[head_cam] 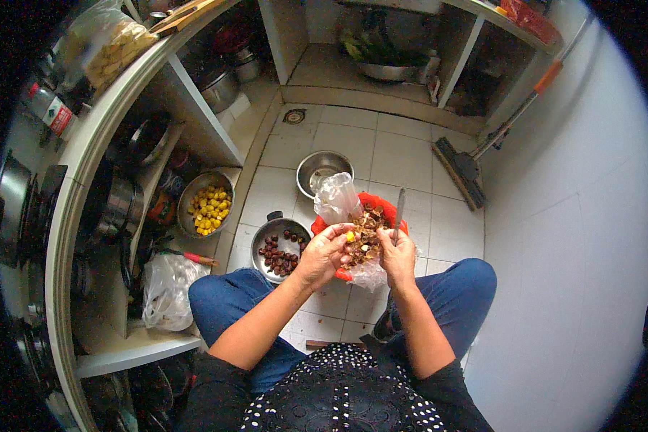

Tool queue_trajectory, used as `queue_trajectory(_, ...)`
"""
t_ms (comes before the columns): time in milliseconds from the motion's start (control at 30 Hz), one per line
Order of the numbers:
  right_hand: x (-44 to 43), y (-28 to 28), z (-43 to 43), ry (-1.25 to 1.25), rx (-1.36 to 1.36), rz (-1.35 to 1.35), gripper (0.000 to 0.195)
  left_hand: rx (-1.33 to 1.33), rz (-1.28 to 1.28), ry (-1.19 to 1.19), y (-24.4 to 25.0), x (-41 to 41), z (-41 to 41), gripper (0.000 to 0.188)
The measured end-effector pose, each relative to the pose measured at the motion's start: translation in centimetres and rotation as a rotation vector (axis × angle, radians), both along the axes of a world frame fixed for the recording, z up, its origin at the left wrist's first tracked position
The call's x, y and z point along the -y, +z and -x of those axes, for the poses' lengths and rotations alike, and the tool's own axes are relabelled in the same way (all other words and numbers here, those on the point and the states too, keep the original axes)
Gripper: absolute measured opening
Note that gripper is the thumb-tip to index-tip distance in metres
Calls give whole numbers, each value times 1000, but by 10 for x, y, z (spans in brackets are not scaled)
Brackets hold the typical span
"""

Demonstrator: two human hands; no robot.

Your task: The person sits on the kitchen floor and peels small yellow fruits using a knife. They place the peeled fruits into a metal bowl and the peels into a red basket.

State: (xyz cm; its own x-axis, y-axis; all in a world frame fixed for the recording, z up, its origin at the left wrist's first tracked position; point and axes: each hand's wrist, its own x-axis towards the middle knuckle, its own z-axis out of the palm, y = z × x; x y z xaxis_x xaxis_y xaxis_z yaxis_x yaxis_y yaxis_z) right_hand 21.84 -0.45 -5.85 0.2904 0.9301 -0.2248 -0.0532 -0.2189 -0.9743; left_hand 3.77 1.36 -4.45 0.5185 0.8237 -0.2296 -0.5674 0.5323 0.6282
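Note:
Between the thumb and fingers of my left hand (pixel 324 252) is a yellow peeled chestnut (pixel 350 236). My right hand (pixel 398 254) grips a knife, its narrow blade (pixel 400 208) pointing up and away from me; the handle is hidden in the fist. Both hands are over a red plastic bag (pixel 379 200) full of brown shells (pixel 371 220), with clear plastic (pixel 337 197) bunched at its far side. To the left, a metal pan (pixel 257 236) contains dark brown unpeeled chestnuts (pixel 278 260). A steel bowl of yellow peeled chestnuts (pixel 210 211) stands farther left on the cabinet ledge.
A steel bowl (pixel 304 173) stands on the tiled floor beyond the bag. At right, a broom (pixel 461 170) leans against the white wall (pixel 561 259). Left are open shelves with pots (pixel 120 208), a white plastic bag (pixel 170 291) and a red-handled tool (pixel 198 258).

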Motion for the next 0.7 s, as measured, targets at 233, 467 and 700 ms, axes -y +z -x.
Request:
queue_trajectory(233, 13, 21, 16, 207, 279, -121, 24, 142, 119, 101, -4, -11, 13, 33)
queue_trajectory(467, 32, 39, 22, 334, 546, -290, 21, 131, 96, 175, -4, -19, 23, 35)
queue_trajectory(700, 34, 52, 20, 378, 550, -345, 19, 97, 22, 235, 1, -22, 26, 32)
